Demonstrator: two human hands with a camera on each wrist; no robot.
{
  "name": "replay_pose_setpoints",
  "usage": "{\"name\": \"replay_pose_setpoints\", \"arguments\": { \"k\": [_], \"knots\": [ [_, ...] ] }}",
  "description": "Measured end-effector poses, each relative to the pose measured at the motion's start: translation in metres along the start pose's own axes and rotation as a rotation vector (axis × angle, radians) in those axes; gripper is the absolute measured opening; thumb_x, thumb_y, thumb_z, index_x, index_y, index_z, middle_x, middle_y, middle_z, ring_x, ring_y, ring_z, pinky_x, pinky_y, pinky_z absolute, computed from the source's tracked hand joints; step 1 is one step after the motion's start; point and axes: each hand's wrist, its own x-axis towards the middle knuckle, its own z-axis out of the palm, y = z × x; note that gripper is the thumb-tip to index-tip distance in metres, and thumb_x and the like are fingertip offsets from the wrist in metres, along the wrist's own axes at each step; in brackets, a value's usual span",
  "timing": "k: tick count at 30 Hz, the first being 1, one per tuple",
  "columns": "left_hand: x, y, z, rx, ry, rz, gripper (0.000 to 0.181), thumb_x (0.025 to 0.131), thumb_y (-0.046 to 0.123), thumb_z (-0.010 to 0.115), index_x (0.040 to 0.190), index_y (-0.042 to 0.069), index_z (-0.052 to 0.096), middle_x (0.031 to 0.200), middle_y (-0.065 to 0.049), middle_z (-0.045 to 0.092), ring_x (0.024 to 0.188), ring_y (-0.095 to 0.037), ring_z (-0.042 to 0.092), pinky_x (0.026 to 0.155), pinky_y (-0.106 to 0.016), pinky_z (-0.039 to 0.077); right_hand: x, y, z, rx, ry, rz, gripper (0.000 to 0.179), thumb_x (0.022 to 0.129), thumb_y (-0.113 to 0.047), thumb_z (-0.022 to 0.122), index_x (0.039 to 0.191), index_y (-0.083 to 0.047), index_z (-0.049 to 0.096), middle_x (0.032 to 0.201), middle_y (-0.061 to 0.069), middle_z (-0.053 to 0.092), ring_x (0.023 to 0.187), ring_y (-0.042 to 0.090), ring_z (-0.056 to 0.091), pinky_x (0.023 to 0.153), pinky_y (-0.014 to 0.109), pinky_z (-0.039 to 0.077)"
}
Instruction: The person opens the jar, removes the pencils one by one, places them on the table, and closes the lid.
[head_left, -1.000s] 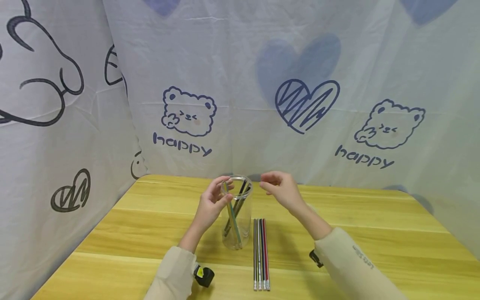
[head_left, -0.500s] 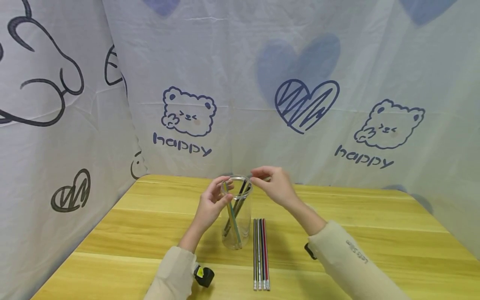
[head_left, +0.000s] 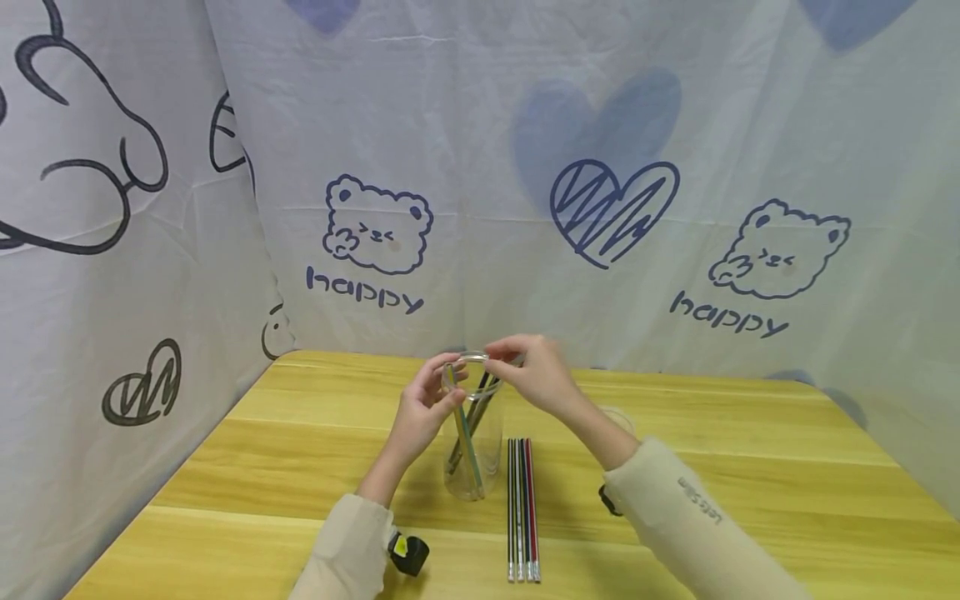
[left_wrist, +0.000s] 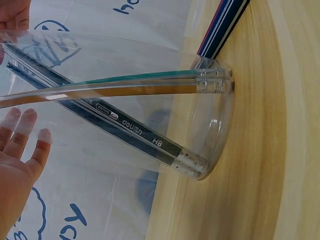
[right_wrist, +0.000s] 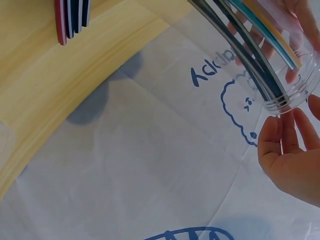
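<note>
Fingers and thumb of the left hand (head_left: 422,408) are curved round the upper wall of a tall, clear, cylindrical jar (head_left: 491,437), by which the jar is held from its left side; the thumb is laid toward the near side of the mouth, and the other fingers are set farther back, apart from one another. Bent fingers of the right hand (head_left: 536,373) are placed at the right edge of the jar's rim, spread slightly apart as seen by the right wrist camera; whether anything is pinched between them cannot be told. The jar is stood upright on the yellow, wood-grained table (head_left: 300,467), between the two hands; within it, a slim teal pencil (left_wrist: 145,77) and a slim orange pencil (left_wrist: 145,90) are leaned with their upper ends toward the left hand; two dark pencils with silver ferrules (left_wrist: 135,127), one of which is printed with HB, are crossed behind them and leaned toward the right fingers, their upper ends just beside those fingertips. Just right of the jar's base, a row of striped pencils in black, white, dark blue and red (head_left: 522,508) is laid flat, untouched by either hand; beyond the right forearm, a clear round object (head_left: 624,419) is partly hidden; behind the table, a white cloth printed with bears and hearts (head_left: 480,83) is hung.
</note>
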Motion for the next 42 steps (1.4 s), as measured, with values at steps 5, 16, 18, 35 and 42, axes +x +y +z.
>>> {"name": "replay_pose_setpoints", "arguments": {
  "k": [5,16,18,35,42],
  "knots": [
    [-0.001,0.0,0.0,-0.009,-0.006,0.011,0.051,0.084,0.019,0.062,0.127,0.001,0.041,0.121,-0.026,0.048,0.108,-0.04,0.047,0.082,-0.037,0.047,0.001,-0.002,0.004,-0.06,-0.019,-0.036,0.019,0.08,-0.01,0.066,0.097,-0.001,0.067,0.085,0.005,0.063,0.078,0.018,0.053,0.061,0.024,0.045],
    [-0.001,-0.002,-0.002,0.016,-0.017,0.035,0.054,0.085,0.016,0.06,0.13,-0.003,0.038,0.117,-0.024,0.052,0.1,-0.015,0.054,0.079,-0.034,0.048,0.002,-0.004,0.01,-0.17,-0.154,-0.21,0.02,0.085,-0.015,0.061,0.102,-0.006,0.068,0.088,0.0,0.065,0.077,0.014,0.046,0.063,0.025,0.04],
    [-0.001,-0.002,-0.001,0.016,-0.017,0.038,0.054,0.085,0.016,0.06,0.13,-0.003,0.038,0.117,-0.024,0.052,0.1,-0.015,0.054,0.079,-0.034,0.048,0.002,-0.004,0.01,-0.165,-0.168,-0.222,0.021,0.086,-0.014,0.06,0.104,-0.006,0.067,0.09,0.001,0.066,0.077,0.014,0.045,0.062,0.025,0.038],
    [-0.001,-0.002,-0.001,0.014,-0.011,0.047,0.051,0.086,0.015,0.06,0.129,-0.004,0.039,0.116,-0.024,0.052,0.098,-0.013,0.054,0.077,-0.031,0.048,0.003,-0.009,0.014,-0.258,-0.164,-0.257,0.014,0.085,-0.015,0.061,0.096,-0.009,0.068,0.088,0.0,0.064,0.078,0.019,0.046,0.068,0.029,0.035],
    [0.0,-0.001,-0.001,-0.014,-0.009,0.036,0.054,0.084,0.018,0.062,0.129,-0.003,0.039,0.116,-0.026,0.051,0.096,-0.014,0.056,0.076,-0.031,0.049,0.005,-0.011,0.016,-0.17,-0.09,-0.132,0.005,0.078,-0.01,0.069,0.08,-0.007,0.065,0.078,-0.001,0.063,0.079,0.021,0.053,0.064,0.025,0.043]
  ]
}}
